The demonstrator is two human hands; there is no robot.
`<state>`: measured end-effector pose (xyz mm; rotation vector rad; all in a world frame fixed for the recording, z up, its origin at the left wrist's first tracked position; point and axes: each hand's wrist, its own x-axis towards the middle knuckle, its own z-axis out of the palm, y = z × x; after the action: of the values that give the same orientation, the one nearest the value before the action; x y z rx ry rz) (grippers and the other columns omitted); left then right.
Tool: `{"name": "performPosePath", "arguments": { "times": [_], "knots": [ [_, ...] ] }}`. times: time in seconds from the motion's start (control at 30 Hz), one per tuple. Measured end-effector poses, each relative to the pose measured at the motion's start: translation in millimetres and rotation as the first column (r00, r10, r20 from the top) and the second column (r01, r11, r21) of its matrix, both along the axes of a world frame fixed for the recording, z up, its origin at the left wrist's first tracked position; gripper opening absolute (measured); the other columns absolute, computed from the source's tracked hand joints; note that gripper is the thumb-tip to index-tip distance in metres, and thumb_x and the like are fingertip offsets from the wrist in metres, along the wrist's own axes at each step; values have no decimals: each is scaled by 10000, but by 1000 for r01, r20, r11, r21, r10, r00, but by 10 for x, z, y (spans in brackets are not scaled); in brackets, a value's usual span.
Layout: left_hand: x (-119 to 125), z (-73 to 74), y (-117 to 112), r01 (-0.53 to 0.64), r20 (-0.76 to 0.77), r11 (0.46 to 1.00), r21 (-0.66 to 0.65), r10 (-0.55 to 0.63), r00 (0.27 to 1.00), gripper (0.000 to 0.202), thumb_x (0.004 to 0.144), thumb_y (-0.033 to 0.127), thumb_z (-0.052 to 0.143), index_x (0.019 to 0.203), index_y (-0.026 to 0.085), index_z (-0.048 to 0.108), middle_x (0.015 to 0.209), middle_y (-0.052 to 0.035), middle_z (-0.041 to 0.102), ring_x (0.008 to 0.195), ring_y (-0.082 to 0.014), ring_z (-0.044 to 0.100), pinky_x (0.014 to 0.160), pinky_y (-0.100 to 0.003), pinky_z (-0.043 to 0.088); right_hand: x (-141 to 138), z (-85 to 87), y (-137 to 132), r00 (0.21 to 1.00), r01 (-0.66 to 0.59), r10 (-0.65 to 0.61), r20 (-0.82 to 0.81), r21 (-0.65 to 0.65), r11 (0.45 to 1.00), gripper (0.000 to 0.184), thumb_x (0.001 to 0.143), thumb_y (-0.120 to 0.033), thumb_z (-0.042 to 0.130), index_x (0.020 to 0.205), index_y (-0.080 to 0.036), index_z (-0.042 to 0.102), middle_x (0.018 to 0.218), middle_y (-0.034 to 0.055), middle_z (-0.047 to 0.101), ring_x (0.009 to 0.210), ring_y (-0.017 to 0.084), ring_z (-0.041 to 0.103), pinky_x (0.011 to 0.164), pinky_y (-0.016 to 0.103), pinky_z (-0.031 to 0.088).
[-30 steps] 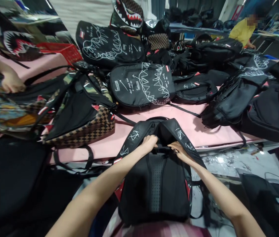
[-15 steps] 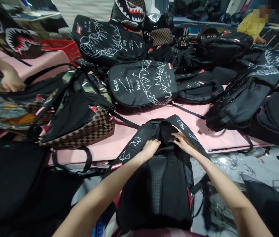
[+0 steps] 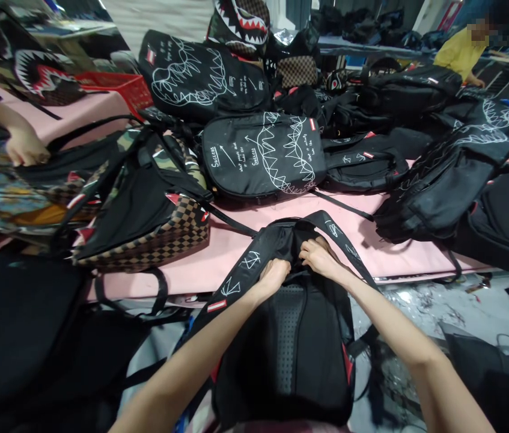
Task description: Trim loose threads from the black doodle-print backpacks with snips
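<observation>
A black backpack [image 3: 254,355] lies in front of me with its padded back panel up and its shoulder straps spread towards the table. My left hand [image 3: 274,275] is closed on the fabric at the backpack's top opening. Just across from it, my right hand [image 3: 320,257] is closed, fingers curled inward at the same opening. Half a second ago the right hand showed small shiny thread snips; its curled fingers now largely hide them. White scribbles mark the shoulder strap [image 3: 236,279] on the left side.
On the pink table [image 3: 348,207] lies a black backpack with white drawings [image 3: 263,156]. A checkered and camouflage backpack [image 3: 146,222] is at left, near another person's hand [image 3: 24,144]. More black bags [image 3: 438,186] fill the right. A red basket [image 3: 119,90] stands behind.
My right hand has moved slightly left, closer to my left hand, and its fingers have curled in, covering the snips. My left hand stays at the opening, its fingers turned further down.
</observation>
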<state>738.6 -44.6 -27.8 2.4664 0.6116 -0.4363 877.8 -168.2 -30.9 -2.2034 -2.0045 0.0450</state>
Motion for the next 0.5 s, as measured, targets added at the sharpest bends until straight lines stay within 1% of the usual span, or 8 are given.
{"name": "performPosePath", "arguments": {
  "times": [0.07, 0.13, 0.23, 0.3, 0.37, 0.4, 0.47, 0.5],
  "knots": [
    [-1, -1, 7, 4, 26, 1000, 19, -5, 1000, 265, 804, 201, 387, 714, 135, 627, 706, -97, 627, 691, -187, 582, 600, -265, 337, -3, -31, 72, 999, -46, 47, 7, -7, 999, 110, 831, -275, 582, 776, -180, 587, 879, 21, 545, 839, 170, 428, 737, 314, 269],
    [-14, -15, 24, 25, 72, 999, 31, -27, 997, 286, 822, 216, 373, 721, 142, 630, 715, -96, 632, 695, -193, 587, 607, -270, 346, -32, -24, 124, 997, -70, 70, 23, -19, 997, 110, 825, -279, 590, 790, -176, 599, 886, 29, 554, 843, 174, 429, 732, 318, 265],
    [-39, -51, 52, 54, 144, 998, 27, -57, 988, 278, 834, 228, 387, 720, 146, 627, 725, -89, 631, 704, -192, 591, 631, -271, 369, -89, 7, 176, 994, -92, 96, 58, -61, 994, 111, 841, -255, 560, 789, -170, 609, 890, 43, 563, 856, 180, 435, 739, 323, 261],
    [-50, -63, 65, 56, 195, 998, 19, -59, 979, 262, 833, 214, 400, 716, 140, 623, 726, -87, 626, 702, -188, 592, 647, -271, 389, -116, 29, 183, 994, -83, 89, 66, -88, 993, 123, 854, -232, 533, 774, -171, 605, 880, 42, 566, 855, 178, 440, 748, 321, 261],
    [-58, -48, 77, 39, 261, 999, 4, -38, 965, 269, 847, 182, 373, 763, 136, 624, 757, -82, 627, 726, -178, 593, 680, -268, 413, -132, 56, 156, 999, -25, 30, 43, -101, 995, 138, 863, -236, 520, 767, -176, 598, 856, 35, 567, 837, 172, 449, 753, 313, 267],
    [-65, -33, 88, 23, 300, 1000, -5, -21, 954, 291, 864, 169, 337, 825, 136, 623, 811, -81, 633, 771, -170, 594, 717, -265, 424, -139, 74, 131, 999, 21, -18, 32, -98, 995, 138, 865, -253, 520, 778, -178, 595, 848, 33, 568, 831, 172, 455, 755, 309, 272],
    [-97, 2, 129, -11, 386, 1000, -18, 17, 922, 335, 898, 171, 271, 1020, 146, 583, 997, -80, 621, 936, -153, 568, 834, -264, 418, -157, 120, 71, 992, 123, -122, 22, -81, 989, 120, 863, -276, 525, 832, -182, 592, 858, 39, 575, 849, 180, 469, 766, 304, 283],
    [-126, 15, 162, -23, 437, 1000, -21, 30, 899, 336, 909, 193, 274, 1114, 152, 536, 1096, -81, 589, 1026, -151, 532, 896, -273, 397, -171, 147, 42, 985, 174, -173, 20, -77, 982, 116, 860, -280, 530, 861, -181, 591, 873, 48, 581, 869, 188, 477, 772, 304, 290]
  ]
}}
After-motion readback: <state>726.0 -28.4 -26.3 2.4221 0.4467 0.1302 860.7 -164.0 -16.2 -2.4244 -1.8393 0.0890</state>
